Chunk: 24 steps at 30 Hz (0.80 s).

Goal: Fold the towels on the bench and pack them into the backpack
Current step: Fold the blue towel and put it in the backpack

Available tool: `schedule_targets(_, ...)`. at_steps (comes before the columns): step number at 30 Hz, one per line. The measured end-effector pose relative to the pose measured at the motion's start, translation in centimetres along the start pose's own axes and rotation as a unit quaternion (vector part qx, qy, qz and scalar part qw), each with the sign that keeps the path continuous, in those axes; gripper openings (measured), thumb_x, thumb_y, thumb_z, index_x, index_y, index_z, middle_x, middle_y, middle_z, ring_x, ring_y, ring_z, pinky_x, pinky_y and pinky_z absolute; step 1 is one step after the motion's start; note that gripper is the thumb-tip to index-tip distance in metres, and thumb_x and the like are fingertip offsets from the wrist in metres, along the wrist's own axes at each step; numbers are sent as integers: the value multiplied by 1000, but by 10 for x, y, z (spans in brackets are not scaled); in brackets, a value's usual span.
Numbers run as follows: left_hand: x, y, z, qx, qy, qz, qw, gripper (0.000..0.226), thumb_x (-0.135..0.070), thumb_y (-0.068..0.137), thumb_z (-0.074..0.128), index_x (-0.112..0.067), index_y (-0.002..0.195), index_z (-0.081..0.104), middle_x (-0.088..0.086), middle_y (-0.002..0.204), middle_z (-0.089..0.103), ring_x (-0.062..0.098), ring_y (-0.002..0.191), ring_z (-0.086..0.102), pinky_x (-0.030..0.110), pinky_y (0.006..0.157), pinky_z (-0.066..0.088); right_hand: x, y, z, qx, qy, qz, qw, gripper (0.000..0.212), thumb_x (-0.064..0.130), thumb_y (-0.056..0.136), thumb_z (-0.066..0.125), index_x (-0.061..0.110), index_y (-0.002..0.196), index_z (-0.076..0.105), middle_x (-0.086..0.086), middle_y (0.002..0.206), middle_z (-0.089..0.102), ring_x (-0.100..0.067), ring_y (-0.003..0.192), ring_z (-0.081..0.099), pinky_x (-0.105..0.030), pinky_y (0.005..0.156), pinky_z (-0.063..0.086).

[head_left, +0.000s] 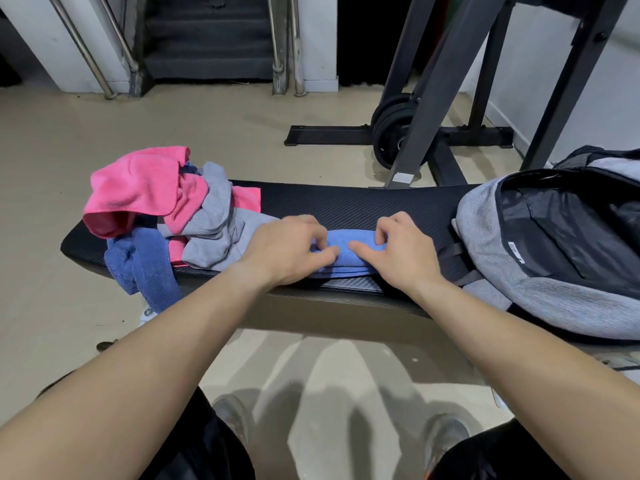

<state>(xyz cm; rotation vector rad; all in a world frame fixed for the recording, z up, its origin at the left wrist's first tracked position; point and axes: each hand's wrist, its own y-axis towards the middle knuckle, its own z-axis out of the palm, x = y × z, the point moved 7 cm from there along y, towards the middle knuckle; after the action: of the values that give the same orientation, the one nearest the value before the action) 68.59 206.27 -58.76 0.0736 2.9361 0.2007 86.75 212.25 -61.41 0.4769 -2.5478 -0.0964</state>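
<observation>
A small blue towel (346,252), folded into a thick strip, lies near the front edge of the black bench (346,202). My left hand (287,251) pinches its left end and my right hand (398,254) pinches its right end. On the bench's left end sits a loose heap: a pink towel (135,188), a grey towel (214,230) and a darker blue towel (145,268) hanging over the edge. A grey backpack (485,230) lies on the right end, its main compartment unzipped and showing a black lining (568,223).
Behind the bench stands a black rack frame (426,98) with weight plates (391,133) at its foot. Stairs with metal rails (207,39) rise at the back. My knees and shoes (235,417) are below the bench on the beige floor.
</observation>
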Motion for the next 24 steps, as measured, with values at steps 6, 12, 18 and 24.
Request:
schedule_targets(6, -16, 34, -9, -80, -51, -120, 988, 28, -43, 95, 44, -24, 82, 62, -1, 96, 60, 25, 93, 58, 35, 71, 44, 3, -9, 6, -16, -31, -12, 999, 42, 61, 82, 64, 25, 82, 42, 9, 99, 42, -21, 82, 52, -34, 61, 41)
schedule_targets(12, -18, 45, 57, 26, -18, -137, 990, 47, -42, 103, 21, -20, 116, 60, -1, 128, 58, 23, 124, 47, 48, 106, 35, 7, -3, -6, -14, -129, -17, 991, 17, 45, 88, 52, 29, 93, 49, 8, 104, 51, -23, 99, 45, -39, 84, 37)
schedule_targets(18, -20, 36, 67, 35, 28, -136, 990, 53, -41, 105, 11, -27, 138, 50, 0, 159, 32, 26, 149, 22, 53, 120, 11, 23, 20, 0, -13, -161, 3, 987, 37, 35, 102, 30, 22, 118, 60, -1, 123, 58, -27, 113, 49, -43, 95, 35)
schedule_targets(24, -22, 34, 70, 55, 22, -150, 987, 53, -43, 106, 10, -31, 149, 37, 1, 165, 21, 26, 152, 14, 52, 121, 7, -1, 22, 33, 79, -180, -9, 980, 53, 44, 105, 14, 28, 150, 37, -1, 158, 36, -26, 144, 32, -48, 119, 22)
